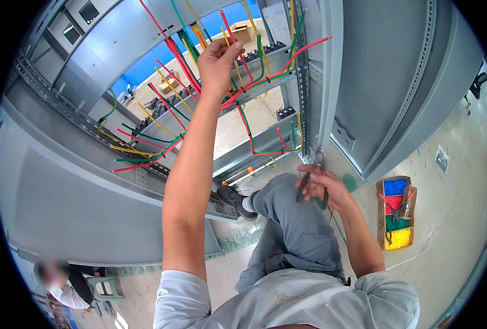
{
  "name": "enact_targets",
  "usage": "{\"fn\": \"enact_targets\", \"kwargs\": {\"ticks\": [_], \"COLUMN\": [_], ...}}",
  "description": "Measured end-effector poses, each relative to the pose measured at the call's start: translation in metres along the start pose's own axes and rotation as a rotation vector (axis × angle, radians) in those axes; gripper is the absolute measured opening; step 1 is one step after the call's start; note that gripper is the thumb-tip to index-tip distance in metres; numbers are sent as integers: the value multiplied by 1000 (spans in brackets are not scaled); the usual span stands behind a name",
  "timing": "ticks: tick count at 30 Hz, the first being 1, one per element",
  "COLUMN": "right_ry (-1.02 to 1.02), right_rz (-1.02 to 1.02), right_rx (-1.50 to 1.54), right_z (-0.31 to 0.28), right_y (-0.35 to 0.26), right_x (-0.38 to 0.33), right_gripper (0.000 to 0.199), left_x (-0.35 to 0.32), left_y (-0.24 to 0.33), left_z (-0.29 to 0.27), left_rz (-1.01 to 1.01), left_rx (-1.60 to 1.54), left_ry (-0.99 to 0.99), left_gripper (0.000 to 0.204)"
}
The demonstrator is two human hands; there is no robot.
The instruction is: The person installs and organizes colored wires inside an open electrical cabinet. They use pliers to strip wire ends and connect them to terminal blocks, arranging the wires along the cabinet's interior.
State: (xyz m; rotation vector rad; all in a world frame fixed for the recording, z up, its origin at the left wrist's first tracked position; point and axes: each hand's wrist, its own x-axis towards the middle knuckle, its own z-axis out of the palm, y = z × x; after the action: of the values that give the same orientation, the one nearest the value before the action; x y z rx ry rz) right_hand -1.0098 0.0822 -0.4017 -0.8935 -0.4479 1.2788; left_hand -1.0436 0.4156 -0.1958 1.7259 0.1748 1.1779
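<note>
My left hand (pixel 220 60) reaches up into the grey metal cabinet frame, its thumb and fingers pinched together on a thin wire. A red wire (pixel 227 24) and a yellow wire (pixel 251 16) rise close by; exactly which strand sits between the fingertips is hard to make out. Around it, red, green and yellow wires are tied into a harness (pixel 243 94) with loose ends sticking out. Lower down on the right, my right hand (pixel 328 186) grips a pair of pliers (pixel 320 159) with dark handles, jaws pointing up, apart from the wires.
A divided box (pixel 409 219) on the floor at right holds blue, red, green and yellow small parts, with hand tools lying on top. A cabinet side panel (pixel 402 71) stands at right. Another person (pixel 68 285) is at lower left beside a green stool (pixel 109 288).
</note>
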Motion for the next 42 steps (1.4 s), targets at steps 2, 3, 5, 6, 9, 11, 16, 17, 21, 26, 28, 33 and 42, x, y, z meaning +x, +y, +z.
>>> {"fn": "enact_targets", "kwargs": {"ticks": [2, 3, 5, 6, 9, 11, 16, 17, 21, 26, 28, 33, 42], "right_ry": [-179, -249, -385, -453, -603, -675, -732, -783, -739, -744, -768, -848, -877], "right_rz": [18, 32, 29, 17, -18, -38, -81, -88, -92, -67, -45, 16, 49], "right_rx": [-3, 9, 64, 109, 120, 151, 165, 137, 144, 101, 87, 92, 214], "right_z": [13, 29, 60, 76, 117, 135, 165, 160, 159, 157, 155, 147, 138], "right_y": [-10, -20, -40, -51, -97, -121, -157, -162, -170, -178, -183, -197, -190], "right_x": [13, 19, 37, 49, 83, 110, 153, 163, 166, 169, 168, 164, 174], "right_gripper": [48, 49, 50, 52, 51, 46, 36, 44, 46, 49, 53, 57, 59], "left_x": [-1, 0, 1, 3, 5, 3, 0, 1, 3, 13, 14, 8, 16], "left_y": [1, 1, -2, -4, -4, -3, -6, -7, -16, -29, -29, -20, -31], "left_z": [2, 2, 3, 1, 0, -2, -5, -6, -20, -31, -30, -25, -33], "left_rz": [-6, -15, -34, -46, -67, -81, -128, -108, -53, -39, -51, -76, -118], "left_rx": [-42, -57, -86, -98, -115, -111, -349, -403, -523, -357, -361, -294, -262], "left_ry": [-14, -19, -28, -29, -31, -48, -62, -117, -278, -317, -304, -197, -243], "left_gripper": [23, 23, 22, 22, 21, 21, 21, 21, 22, 39, 32, 24, 26]}}
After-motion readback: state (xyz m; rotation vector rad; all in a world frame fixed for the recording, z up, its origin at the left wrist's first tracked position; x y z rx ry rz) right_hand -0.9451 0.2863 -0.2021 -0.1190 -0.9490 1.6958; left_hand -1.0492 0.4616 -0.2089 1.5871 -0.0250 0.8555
